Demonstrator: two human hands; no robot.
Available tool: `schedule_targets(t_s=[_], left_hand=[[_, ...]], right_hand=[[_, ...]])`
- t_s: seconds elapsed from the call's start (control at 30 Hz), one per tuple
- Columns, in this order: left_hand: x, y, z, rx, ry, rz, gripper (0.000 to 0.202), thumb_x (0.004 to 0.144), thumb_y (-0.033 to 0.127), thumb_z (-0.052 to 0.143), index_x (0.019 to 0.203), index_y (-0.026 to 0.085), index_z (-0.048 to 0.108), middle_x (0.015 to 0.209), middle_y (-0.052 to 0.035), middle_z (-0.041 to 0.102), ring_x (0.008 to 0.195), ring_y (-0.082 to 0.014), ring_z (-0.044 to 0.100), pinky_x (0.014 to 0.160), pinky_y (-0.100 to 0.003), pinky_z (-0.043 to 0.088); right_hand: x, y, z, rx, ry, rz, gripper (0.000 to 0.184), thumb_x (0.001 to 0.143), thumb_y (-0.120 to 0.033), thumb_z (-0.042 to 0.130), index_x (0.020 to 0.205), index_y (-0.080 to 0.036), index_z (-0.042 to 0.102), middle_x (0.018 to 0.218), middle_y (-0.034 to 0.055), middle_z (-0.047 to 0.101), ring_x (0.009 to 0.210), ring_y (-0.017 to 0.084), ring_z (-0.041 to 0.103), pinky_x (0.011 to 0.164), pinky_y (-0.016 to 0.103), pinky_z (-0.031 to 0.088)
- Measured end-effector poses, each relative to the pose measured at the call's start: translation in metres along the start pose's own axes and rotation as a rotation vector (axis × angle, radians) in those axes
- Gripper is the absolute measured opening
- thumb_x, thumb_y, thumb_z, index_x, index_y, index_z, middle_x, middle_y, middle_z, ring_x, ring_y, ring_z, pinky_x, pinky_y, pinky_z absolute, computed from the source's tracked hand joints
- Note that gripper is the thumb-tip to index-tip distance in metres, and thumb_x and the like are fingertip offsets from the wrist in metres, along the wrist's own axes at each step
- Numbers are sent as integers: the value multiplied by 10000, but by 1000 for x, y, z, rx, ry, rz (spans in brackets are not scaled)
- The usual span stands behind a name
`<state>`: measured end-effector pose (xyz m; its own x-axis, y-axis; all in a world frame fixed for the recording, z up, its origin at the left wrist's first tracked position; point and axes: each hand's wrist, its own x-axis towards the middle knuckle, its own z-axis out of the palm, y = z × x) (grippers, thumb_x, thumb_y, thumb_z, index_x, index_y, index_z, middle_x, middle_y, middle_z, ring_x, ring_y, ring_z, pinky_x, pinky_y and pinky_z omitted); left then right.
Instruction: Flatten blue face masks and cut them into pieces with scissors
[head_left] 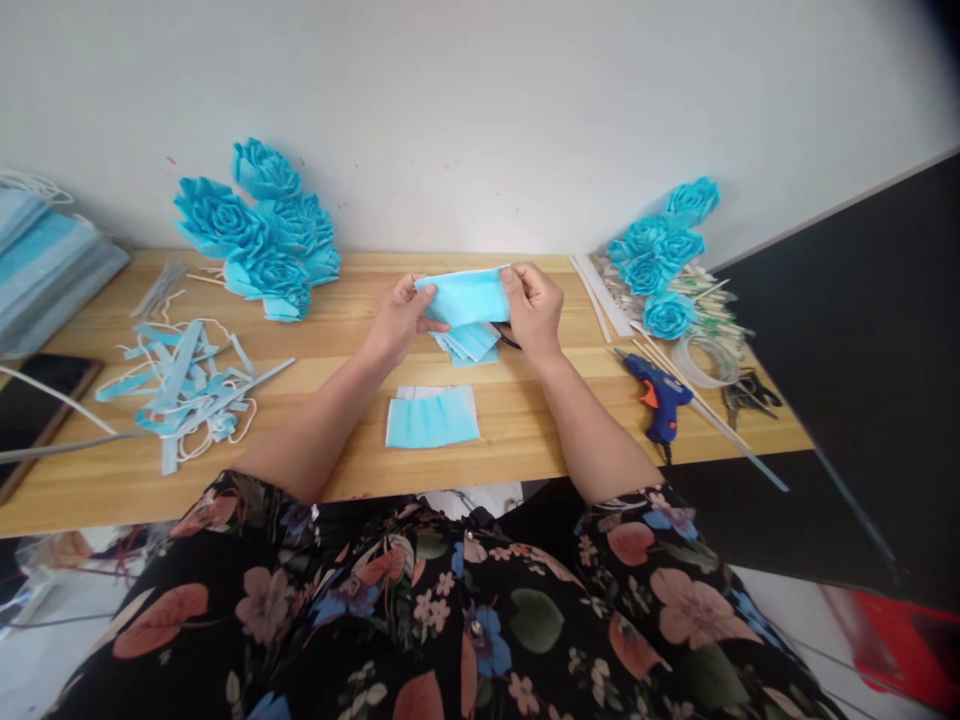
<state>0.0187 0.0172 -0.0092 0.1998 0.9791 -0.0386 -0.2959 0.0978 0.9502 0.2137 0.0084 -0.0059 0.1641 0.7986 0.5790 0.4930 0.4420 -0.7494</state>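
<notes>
Stretched between both hands above the table is a light blue rectangle of face mask fabric (466,297). My left hand (400,318) pinches its left end between thumb and fingers. At the opposite end, my right hand (534,306) grips the top corner. Under the held piece lie several more cut blue pieces (474,344), partly covered, with a dark curved object (508,338) beside them, mostly hidden by my right hand. Nearer to me, another blue fabric rectangle (432,418) rests flat on the table over a paler layer.
Blue fabric roses (270,230) stand at the back left, others (660,245) at the right. Mask scraps and ear loops (191,375), a phone (45,405) and stacked masks (56,260) lie left. A blue glue gun (657,392), sticks (694,395), clear tape (705,360) and dark clippers (750,395) lie right.
</notes>
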Motion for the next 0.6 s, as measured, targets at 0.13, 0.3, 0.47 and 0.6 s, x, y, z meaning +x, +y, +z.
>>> schedule_targets(t_s=[0.13,0.3,0.47,0.6], left_hand=[[-1,1,3,76,57,63,307,794,334,756,909,185,514,749,47,523,623,-60,566,531,-165,563],[-2,5,6,80,80,76,286,798,303,753,929,193,523,753,50,516,584,-54,561,512,-176,553],[-1,5,7,43,58,66,292,799,315,755,933,193,527,743,55,522,572,-53,557,510,-186,557],[-1,2,5,36,31,83,299,802,347,753,887,174,523,742,40,556,602,-64,574,511,-180,558]], right_hand=[[0,-2,-1,-17,10,3,466,916,-627,464,737,-208,559,620,-40,394,604,100,369,586,254,327],[3,-6,-4,-15,10,21,476,902,-647,470,741,-208,559,621,-39,389,611,102,372,587,253,331],[5,-5,-4,-7,7,23,468,913,-629,464,727,-207,542,627,-37,368,614,102,374,579,251,325],[4,-4,-3,39,6,35,474,902,-639,475,720,-206,533,624,-40,367,605,99,367,570,248,324]])
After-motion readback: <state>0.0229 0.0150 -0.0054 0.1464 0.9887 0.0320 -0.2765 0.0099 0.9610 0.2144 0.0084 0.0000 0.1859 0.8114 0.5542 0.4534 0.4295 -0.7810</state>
